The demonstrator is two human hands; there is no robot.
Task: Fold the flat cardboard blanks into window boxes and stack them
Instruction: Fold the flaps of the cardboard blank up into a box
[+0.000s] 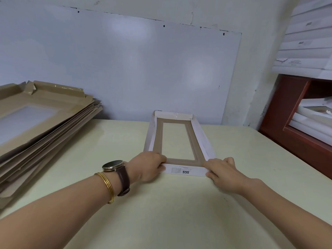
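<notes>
Head view, from the left edge: a pile of flat blanks [45, 126] lies on the pale table [161, 212], brown card with clear window panels, the sheets fanned unevenly and the top one showing glossy creased flaps at its far edge. Behind the pile and across most of the wall leans a large white board [125, 69].

Next comes the left forearm, with two gold bangles [107, 187] and a wristwatch [115, 166] on a dark brown strap. The left hand [147, 167] is at the near left corner of the window box [195, 171], its fingers curled round that corner and pinching the end of the near flap.

The window box sits near the middle of the table, its long axis running away from the person and its far end almost at the board. Its inside faces up: a brown frame around a clear rectangular window, with white side walls raised along both long edges and a white flap folded at the far end. The near flap is white and carries small print (the letters SGS read upside down from here).

The right hand [224, 172] holds the near right corner, fingers bent over the flap's end; the thumb is hidden, so this looks like a pinch.

Farthest right stands a red-brown shelf unit [294, 112] with white boxes [309, 42] stacked on top and more white card inside
</notes>
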